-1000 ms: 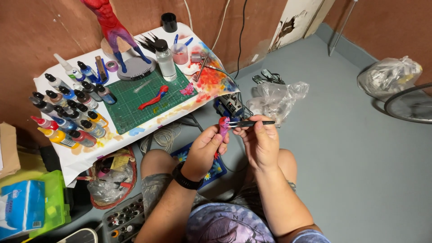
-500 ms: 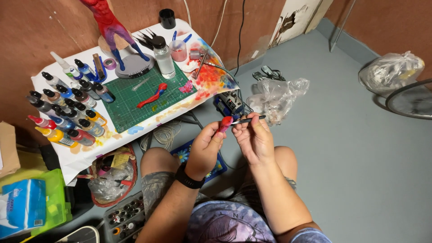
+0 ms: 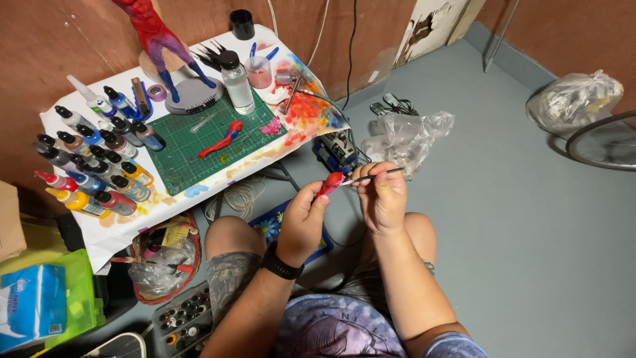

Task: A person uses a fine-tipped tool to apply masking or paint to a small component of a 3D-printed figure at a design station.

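While our left hand [image 3: 301,222] pinches the small red part [image 3: 330,183] above our knees and our right hand [image 3: 383,195] closes around a thin brush [image 3: 374,176] touching it, we judge a slip could smear paint onto fingers.

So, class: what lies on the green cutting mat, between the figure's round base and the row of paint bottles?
In the head view, a loose red and blue figure part lies on the green cutting mat.
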